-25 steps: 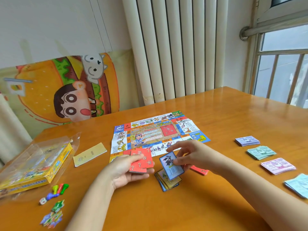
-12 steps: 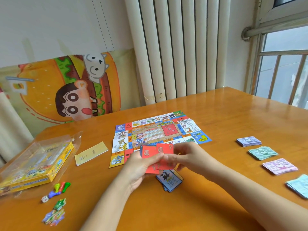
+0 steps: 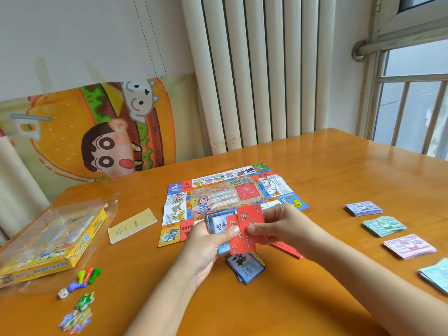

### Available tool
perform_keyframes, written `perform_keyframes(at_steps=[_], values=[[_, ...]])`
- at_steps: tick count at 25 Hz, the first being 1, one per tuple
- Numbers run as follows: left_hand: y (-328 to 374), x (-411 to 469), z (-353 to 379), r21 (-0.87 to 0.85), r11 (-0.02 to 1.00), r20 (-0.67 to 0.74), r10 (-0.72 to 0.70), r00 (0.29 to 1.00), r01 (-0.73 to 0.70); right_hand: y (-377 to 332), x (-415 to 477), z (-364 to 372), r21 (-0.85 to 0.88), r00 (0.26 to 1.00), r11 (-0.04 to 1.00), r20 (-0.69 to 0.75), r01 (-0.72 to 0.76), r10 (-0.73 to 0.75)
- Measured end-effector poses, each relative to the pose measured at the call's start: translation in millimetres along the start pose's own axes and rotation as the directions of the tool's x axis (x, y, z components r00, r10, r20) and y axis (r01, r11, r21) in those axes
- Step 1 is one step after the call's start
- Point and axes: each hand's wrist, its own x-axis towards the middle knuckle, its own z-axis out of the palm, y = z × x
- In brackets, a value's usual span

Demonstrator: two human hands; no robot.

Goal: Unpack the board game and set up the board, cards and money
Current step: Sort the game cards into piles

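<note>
Cards [image 3: 249,224] pinched by left hand [image 3: 206,248] and right hand [image 3: 283,226].

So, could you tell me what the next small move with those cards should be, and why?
Probably the right hand should lay its pinched red card on the red pile, since the left hand holds mixed red and blue cards and a separate blue pile lies below.

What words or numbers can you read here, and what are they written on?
"机会" and "?": front red card, pinched by the right hand.
"机" and "?": second red card, under the thumb of the left hand.
"?": a red square on the board.
Too small or blurred: the board's other print, blue cards, money stacks, yellow box, paper slip.
</note>
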Motion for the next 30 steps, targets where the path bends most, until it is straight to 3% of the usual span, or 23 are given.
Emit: perform_keyframes(at_steps=[3,6,10,12,14,16,19,24,30], values=[[-1,1,2,-0.036,0.999,0.016,-0.032,0.999,0.032,2,4,2,-0.119,0.996,0.993,-0.081,0.016,-0.026],[3,2,3,-0.217,0.971,0.044,-0.094,0.995,0.102,-1,8,-14,-0.155,0.991,0.988,-0.136,-0.012,-0.009],[0,6,-2,-0.229,0.967,0.060,-0.099,0.993,0.110,-6,2,-59,-0.226,0.994,0.969,-0.064,-0.100,0.087],[-2,6,-2,-0.235,0.963,0.054,-0.124,0.991,0.133,-4,1,-69,-0.458,0.986,0.873,-0.061,-0.166,0.155],[-2,6,-1,-0.251,0.956,0.050,-0.142,0.989,0.150,-4,2,-65,-0.734,0.975,0.647,-0.104,-0.208,0.195],[-2,6,-1,-0.266,0.952,0.043,-0.149,0.988,0.155,-3,1,-59,-0.839,0.972,0.496,-0.158,-0.226,0.175],[-2,6,-1,-0.286,0.945,0.044,-0.155,0.987,0.161,-5,-6,-51,-0.862,0.971,0.459,-0.142,-0.218,0.193],[-2,5,0,-0.290,0.942,0.066,-0.159,0.985,0.171,-8,-13,-29,-0.961,0.967,0.259,-0.032,-0.099,0.252],[0,3,3,-0.326,0.931,0.045,-0.159,0.986,0.165,-12,-14,-17,-0.971,0.969,0.218,-0.047,-0.102,0.244]])
